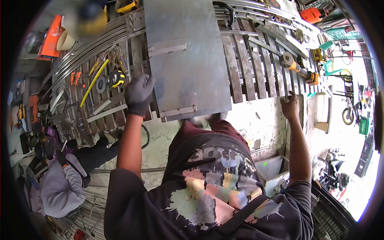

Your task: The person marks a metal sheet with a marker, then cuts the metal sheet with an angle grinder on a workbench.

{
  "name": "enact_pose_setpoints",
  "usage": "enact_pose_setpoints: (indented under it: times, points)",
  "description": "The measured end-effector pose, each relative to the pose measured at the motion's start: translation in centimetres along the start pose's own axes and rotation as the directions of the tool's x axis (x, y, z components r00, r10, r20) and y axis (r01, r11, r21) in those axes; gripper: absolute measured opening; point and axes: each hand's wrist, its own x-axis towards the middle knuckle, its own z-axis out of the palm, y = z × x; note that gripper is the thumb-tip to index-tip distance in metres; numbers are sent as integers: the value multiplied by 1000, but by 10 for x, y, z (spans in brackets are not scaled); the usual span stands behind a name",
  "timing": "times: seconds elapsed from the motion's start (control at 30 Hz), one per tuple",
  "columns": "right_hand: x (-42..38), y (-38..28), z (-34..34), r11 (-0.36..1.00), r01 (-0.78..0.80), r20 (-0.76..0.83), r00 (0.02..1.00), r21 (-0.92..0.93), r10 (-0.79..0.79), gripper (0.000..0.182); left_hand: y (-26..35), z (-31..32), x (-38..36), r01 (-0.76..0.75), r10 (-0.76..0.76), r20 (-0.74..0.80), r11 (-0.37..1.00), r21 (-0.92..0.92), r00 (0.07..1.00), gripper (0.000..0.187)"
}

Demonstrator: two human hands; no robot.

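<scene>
A large grey metal sheet [200,76] lies across the slatted workbench [236,68] in front of me, with a metal strip [168,49] near its middle and another strip [179,111] at its near edge. My left hand [139,95], in a dark grey glove, is closed beside the sheet's left edge; whether anything is inside the fingers is hidden. My right hand [290,107] is bare, at the bench's front edge, with a finger stretched forward and nothing seen in it. Beyond it lies a yellow and black angle grinder [298,69].
Left on the bench lie a tape measure [117,78], a yellow strip [94,83], a grey disc [101,84] and metal offcuts [107,113]. Long metal rods [88,44] run along the back. A person in a grey top [60,188] bends down at the lower left.
</scene>
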Motion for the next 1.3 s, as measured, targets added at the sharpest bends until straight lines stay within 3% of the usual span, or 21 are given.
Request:
enact_pose_setpoints:
  times: [0.1,0.17,0.2,0.3,0.33,0.37,0.4,0.5,0.57,0.6,0.67,0.77,0.9,0.93,1.03,1.1,1.13,1.17,1.2,1.27,1.3]
  points:
    - [81,66,15,995,32,-130,990,-99,-45,80,-4,19,-53,-89,94,-19,977,192,995,44]
    - [136,92,16,987,98,-239,963,-127,-127,81,1,40,-92,-173,180,-18,964,201,983,66]
    - [147,81,-1,989,32,-183,981,-142,-58,84,6,47,-108,-210,216,-7,955,210,976,78]
    - [195,81,-15,939,-47,-71,997,-340,24,83,49,62,-144,-98,55,122,919,381,991,105]
    - [205,90,-14,932,10,-48,998,-362,-29,83,63,66,-152,-17,-67,181,903,428,981,118]
    - [224,100,-11,924,68,-35,996,-377,-88,82,77,68,-155,-51,-58,211,879,473,976,120]
    - [271,151,17,938,191,24,981,-289,-192,85,93,69,-153,-86,-46,238,854,514,970,121]
    - [311,173,31,881,359,243,925,-307,-292,75,108,85,-143,-221,-17,370,776,590,929,116]
    - [333,182,43,920,376,229,910,-107,-346,80,119,98,-128,-343,60,421,689,639,905,104]
    - [334,175,41,900,394,216,910,-187,-353,77,118,108,-119,-382,71,443,640,667,893,97]
    - [319,143,19,905,395,233,906,-160,-354,58,108,127,-99,-469,107,493,533,704,863,85]
    - [301,124,-2,874,455,332,861,-170,-384,41,103,120,-92,-396,152,403,659,640,903,68]
    - [254,108,-12,853,468,335,861,-232,-382,36,116,104,-72,-429,42,517,618,659,855,102]
    - [227,91,-20,872,431,298,885,-231,-358,35,114,98,-72,-472,47,548,572,671,835,121]
    - [167,82,-28,935,336,241,923,-118,-301,34,99,97,-70,-484,73,566,614,623,821,122]
    - [135,97,-23,934,357,261,898,36,-353,34,88,92,-70,-476,143,545,696,538,826,116]
    - [105,79,-38,962,240,348,898,128,-270,38,72,95,-72,-473,199,516,739,479,833,112]
    - [65,38,-64,975,-13,449,889,222,-91,39,54,98,-73,-472,252,482,777,416,839,109]
    - [47,42,-62,956,-35,464,879,292,-110,38,33,103,-71,-482,417,256,820,307,872,93]
    - [1,61,-38,852,-148,499,854,501,-145,38,30,67,-51,-51,57,184,998,-38,981,86]
    - [-19,72,-30,748,-233,517,839,622,-169,37,28,56,-43,186,-138,216,958,-218,967,83]
